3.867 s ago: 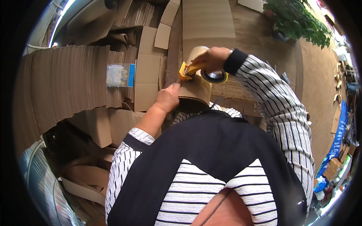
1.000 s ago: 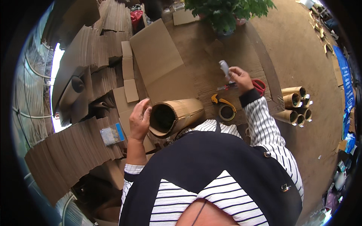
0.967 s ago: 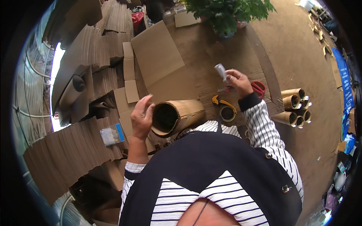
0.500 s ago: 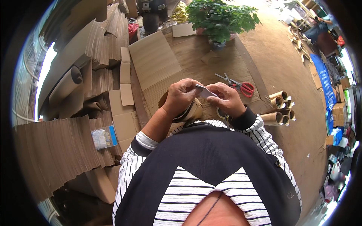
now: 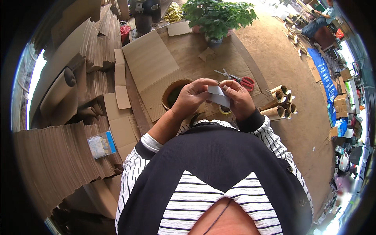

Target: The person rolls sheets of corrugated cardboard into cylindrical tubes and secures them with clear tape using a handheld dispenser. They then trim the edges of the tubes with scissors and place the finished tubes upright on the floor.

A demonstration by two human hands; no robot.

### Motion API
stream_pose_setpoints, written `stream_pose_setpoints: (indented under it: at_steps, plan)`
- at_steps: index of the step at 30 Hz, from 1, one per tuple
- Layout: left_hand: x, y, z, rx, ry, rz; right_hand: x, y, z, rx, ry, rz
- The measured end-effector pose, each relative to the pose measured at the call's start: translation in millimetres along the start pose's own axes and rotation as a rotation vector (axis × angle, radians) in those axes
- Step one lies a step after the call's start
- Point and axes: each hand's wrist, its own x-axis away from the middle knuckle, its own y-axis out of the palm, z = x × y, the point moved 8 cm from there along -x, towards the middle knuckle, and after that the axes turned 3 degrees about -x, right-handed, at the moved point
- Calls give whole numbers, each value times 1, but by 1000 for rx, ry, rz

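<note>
A small piece of white paper or film (image 5: 219,97) is pinched between my two hands above the table's near edge. My left hand (image 5: 192,96) grips its left side with thumb and fingers. The right side is held by my right hand (image 5: 238,98), thumb on top. Below and left of my left hand stands a round brown pot or basket (image 5: 171,93) with a dark inside, partly hidden by the hand. A roll of tape (image 5: 225,109) lies under my right hand, mostly covered. Just beyond that hand are red-handled scissors (image 5: 246,83).
A cardboard sheet (image 5: 150,58) covers the left of the wooden table (image 5: 196,55). A leafy potted plant (image 5: 215,19) stands at the far side. Cardboard tubes (image 5: 276,111) cluster at right; stacked cardboard (image 5: 58,160) fills the left. A person (image 5: 319,21) sits far right.
The view has shifted, so the surroundings sit further left. The white piece is turned flatter and shows more of its face between my hands. More of the round pot shows.
</note>
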Motion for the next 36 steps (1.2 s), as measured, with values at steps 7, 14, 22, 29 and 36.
stream_pose_setpoints:
  at_steps: [7, 14, 22, 29, 36]
  plan:
    - [6, -8, -15, -111, -64, 105, 19, 28, -29, 783, -455, 32]
    - [16, 3, -12, -253, -8, 46, 6, -1, 4, 355, 32, 65]
    - [55, -42, 4, -497, 230, 333, 36, 38, -36, 1286, -671, -52]
    - [49, -72, -3, -1528, 156, 461, 40, 29, 13, 1025, -52, -562]
    - [45, -78, -8, -1307, 205, 370, 35, -46, 27, 466, 165, -178]
